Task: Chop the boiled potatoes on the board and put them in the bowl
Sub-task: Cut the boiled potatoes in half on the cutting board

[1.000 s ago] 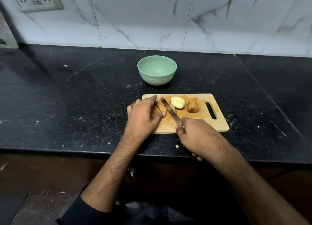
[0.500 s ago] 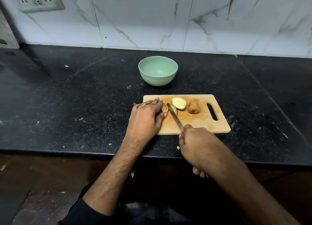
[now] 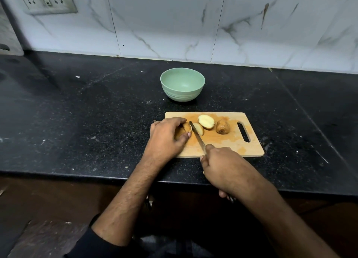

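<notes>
We take the rectangular pale wooden chopping board (image 3: 228,145) as our landmark; it lies flat on the black speckled stone counter (image 3: 77,122), its surface stained orange-brown, with an oblong handle slot cut near its right end. Behind the board, a little apart from its far edge, stands the round pale green bowl (image 3: 182,84), ribbed low on its outer wall, and we see nothing inside it.

All the potato is on the board. At its left end our left hand (image 3: 166,139) curls over a brown-skinned boiled potato piece (image 3: 184,128), thumb and fingers clamped around it so that only its right end shows. Just right of that piece lies a cut wedge (image 3: 199,128) with pale yellow flesh up, then a halved potato (image 3: 206,121) showing a smooth oval cut face toward the board's far edge, and further right, near the slot, a small whole-looking piece in rough brown skin (image 3: 222,127).

Our right hand (image 3: 222,166) sits at the board's near edge, fingers wrapped tight round the handle of a narrow steel knife (image 3: 197,137). The blade slants up and left across the board, its tip resting between the held piece and the wedge, touching or nearly touching both.

Beyond the counter rises a white marble-patterned tiled wall (image 3: 174,25) with a switch-and-socket plate (image 3: 47,0) at far left.
</notes>
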### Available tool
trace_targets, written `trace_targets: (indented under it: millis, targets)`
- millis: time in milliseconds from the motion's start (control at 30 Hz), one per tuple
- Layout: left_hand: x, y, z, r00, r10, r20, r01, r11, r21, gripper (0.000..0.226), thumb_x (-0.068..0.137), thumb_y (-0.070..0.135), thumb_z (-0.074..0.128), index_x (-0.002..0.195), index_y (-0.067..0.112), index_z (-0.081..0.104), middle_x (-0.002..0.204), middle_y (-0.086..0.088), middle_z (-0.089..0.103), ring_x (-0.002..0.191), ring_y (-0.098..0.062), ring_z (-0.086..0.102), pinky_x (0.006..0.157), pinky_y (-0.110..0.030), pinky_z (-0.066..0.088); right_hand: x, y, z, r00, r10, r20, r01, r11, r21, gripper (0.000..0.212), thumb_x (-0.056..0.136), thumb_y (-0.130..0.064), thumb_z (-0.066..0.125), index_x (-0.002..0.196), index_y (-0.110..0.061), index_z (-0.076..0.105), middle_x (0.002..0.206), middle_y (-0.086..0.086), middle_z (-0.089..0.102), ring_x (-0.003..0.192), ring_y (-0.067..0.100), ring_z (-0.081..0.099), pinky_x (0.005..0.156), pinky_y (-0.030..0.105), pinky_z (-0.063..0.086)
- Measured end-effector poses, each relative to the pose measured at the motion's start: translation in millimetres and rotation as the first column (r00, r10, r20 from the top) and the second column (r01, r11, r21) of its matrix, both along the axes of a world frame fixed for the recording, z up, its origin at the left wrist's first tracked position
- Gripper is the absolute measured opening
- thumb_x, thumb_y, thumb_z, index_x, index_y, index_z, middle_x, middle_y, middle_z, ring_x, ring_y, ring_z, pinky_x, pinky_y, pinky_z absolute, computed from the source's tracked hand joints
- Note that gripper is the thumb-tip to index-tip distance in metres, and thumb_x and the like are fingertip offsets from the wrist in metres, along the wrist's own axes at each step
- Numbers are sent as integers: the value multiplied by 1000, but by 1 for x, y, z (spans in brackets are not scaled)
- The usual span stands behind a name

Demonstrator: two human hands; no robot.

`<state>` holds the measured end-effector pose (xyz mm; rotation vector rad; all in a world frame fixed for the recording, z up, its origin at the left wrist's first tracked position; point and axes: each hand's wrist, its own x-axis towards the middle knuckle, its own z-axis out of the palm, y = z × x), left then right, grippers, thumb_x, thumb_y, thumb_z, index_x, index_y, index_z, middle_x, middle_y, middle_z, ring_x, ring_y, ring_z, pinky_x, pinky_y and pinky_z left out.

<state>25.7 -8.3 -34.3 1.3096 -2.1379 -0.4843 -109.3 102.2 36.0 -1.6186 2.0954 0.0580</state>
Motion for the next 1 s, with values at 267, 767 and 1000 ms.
trace_targets:
  millis: [267, 767, 1000]
  targets:
    - [4, 0, -1, 998, 26, -65, -23, 999, 38, 49, 86, 43, 74, 132, 26, 65, 134, 7, 66, 127, -11, 57, 118, -44, 35, -1, 1, -3, 997, 67, -47, -69, 996, -55, 26, 106, -36, 37, 119, -17, 47, 87, 3, 59, 53, 16, 67, 49, 33, 60]
    - [3, 7, 7, 992, 56, -116, -44, 994, 102, 48, 84, 38, 78, 129, 24, 67, 122, 7, 71, 113, -7, 64, 106, -30, 48, -5, 0, -7, 997, 54, -55, -59, 995, -75, 28, 105, -40, 36, 115, -18, 49, 88, 2, 62, 61, 17, 69, 58, 37, 62]
    - [4, 5, 6, 993, 55, -109, -42, 993, 114, 49, 85, 41, 77, 129, 25, 66, 123, 9, 70, 113, -4, 62, 107, -30, 48, -2, 2, -8, 995, 23, -97, -42, 980, -193, 28, 105, -39, 36, 117, -16, 47, 89, 4, 58, 79, 24, 66, 74, 41, 59]
